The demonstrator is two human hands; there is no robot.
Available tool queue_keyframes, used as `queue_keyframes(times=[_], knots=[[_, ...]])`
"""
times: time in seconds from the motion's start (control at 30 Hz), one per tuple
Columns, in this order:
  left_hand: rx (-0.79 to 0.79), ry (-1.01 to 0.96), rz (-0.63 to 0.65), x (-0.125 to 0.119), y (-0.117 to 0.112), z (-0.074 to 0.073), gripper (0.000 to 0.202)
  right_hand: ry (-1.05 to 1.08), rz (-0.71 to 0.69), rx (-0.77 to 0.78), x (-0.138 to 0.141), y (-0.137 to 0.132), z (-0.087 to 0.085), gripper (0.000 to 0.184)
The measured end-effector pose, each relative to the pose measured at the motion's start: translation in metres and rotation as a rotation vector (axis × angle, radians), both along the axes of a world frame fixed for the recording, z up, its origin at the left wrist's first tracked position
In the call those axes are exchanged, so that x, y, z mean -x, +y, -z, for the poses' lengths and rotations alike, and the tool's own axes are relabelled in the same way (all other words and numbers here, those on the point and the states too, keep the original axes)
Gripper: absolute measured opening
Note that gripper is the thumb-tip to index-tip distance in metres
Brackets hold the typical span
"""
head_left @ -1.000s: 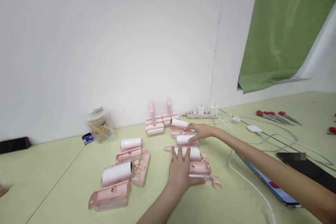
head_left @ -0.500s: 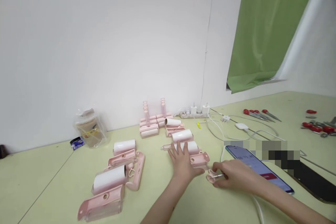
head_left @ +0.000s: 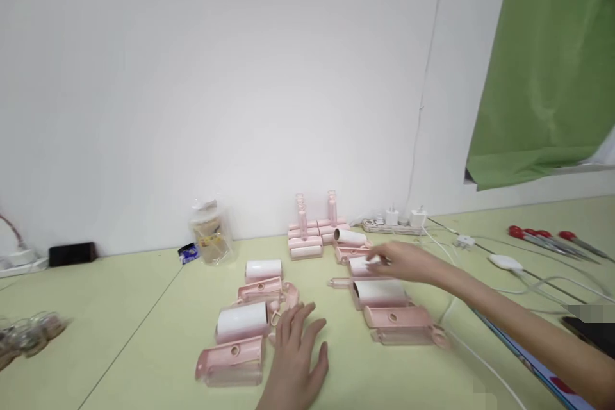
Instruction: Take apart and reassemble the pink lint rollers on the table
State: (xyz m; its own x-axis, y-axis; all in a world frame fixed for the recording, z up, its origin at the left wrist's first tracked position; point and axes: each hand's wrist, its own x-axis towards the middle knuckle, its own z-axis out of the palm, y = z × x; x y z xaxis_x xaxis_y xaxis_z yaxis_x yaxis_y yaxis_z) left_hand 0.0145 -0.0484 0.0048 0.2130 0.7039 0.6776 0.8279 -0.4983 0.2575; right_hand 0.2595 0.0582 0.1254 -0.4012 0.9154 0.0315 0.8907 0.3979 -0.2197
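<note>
My left hand (head_left: pixel 295 359) is open, fingers spread, low over the table. Its fingertips partly hide a pink handle piece (head_left: pixel 290 295). Left of it lie white sticky rolls (head_left: pixel 243 321) and pink roller covers (head_left: pixel 230 353) with clear parts. My right hand (head_left: pixel 391 261) reaches over the right-hand group, fingers curled together by a white roll (head_left: pixel 359 266); what they hold is too blurred to make out. In front of it lie a larger white roll (head_left: pixel 379 293), a pink cover (head_left: pixel 398 316) and a clear-and-pink piece (head_left: pixel 408 336).
Pink rollers (head_left: pixel 305 251) stand stacked by the wall, beside a bagged tub (head_left: pixel 210 236). A power strip (head_left: pixel 394 228) with chargers and white cables runs to the right. Red-handled tools (head_left: pixel 542 238) lie farther right. A phone (head_left: pixel 523 359) sits under my right forearm.
The view has swung left. My right hand has left the pink piece at the front and reached back to the rolls. My left hand has moved from the right group to the left group.
</note>
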Motion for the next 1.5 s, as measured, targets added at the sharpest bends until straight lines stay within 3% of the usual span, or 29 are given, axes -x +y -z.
queue_keyframes(times=[0.07, 0.2, 0.33, 0.47, 0.57, 0.7, 0.8, 0.9, 1.07, 1.2, 1.37, 1.43, 1.5], knots=[[-0.058, -0.016, 0.009, 0.011, -0.008, 0.004, 0.020, 0.061, -0.017, -0.025, 0.046, 0.027, -0.002, 0.029], [-0.071, -0.069, 0.089, 0.014, -0.012, 0.004, 0.018, 0.159, 0.088, -0.081, 0.122, 0.070, 0.006, 0.029], [-0.037, -0.161, 0.117, 0.010, -0.012, 0.007, 0.023, 0.232, 0.149, -0.092, 0.148, 0.079, 0.011, 0.026], [0.090, -0.253, 0.042, 0.001, -0.016, 0.013, 0.047, 0.337, 0.122, -0.153, 0.126, 0.061, 0.004, 0.026], [0.241, -0.366, -0.009, -0.004, -0.021, 0.008, 0.067, 0.407, 0.051, -0.175, 0.096, 0.030, 0.000, 0.026], [0.565, -0.588, 0.117, -0.007, -0.026, -0.004, 0.082, 0.423, -0.057, -0.110, 0.063, -0.035, 0.012, 0.022], [0.843, -0.589, 0.269, -0.009, -0.027, -0.006, 0.069, 0.402, -0.086, -0.037, 0.046, -0.080, 0.032, 0.017], [0.859, -0.481, 0.312, -0.011, -0.028, 0.000, 0.050, 0.376, -0.128, 0.043, 0.029, -0.107, 0.047, 0.015], [0.772, -0.424, 0.296, -0.012, -0.029, 0.006, 0.048, 0.416, -0.120, 0.088, 0.014, -0.117, 0.056, 0.040], [0.869, -0.419, 0.256, -0.009, -0.028, -0.002, 0.048, 0.474, -0.141, 0.026, 0.032, -0.108, 0.061, 0.013], [0.859, -0.415, 0.199, -0.001, -0.020, -0.004, 0.047, 0.546, -0.117, -0.043, 0.045, -0.095, 0.057, 0.015], [0.817, -0.417, 0.170, 0.002, -0.018, -0.001, 0.046, 0.646, -0.083, -0.074, 0.041, -0.094, 0.051, 0.019], [0.799, -0.434, 0.136, 0.003, -0.018, 0.002, 0.057, 0.803, -0.021, -0.122, 0.031, -0.096, 0.044, 0.022]])
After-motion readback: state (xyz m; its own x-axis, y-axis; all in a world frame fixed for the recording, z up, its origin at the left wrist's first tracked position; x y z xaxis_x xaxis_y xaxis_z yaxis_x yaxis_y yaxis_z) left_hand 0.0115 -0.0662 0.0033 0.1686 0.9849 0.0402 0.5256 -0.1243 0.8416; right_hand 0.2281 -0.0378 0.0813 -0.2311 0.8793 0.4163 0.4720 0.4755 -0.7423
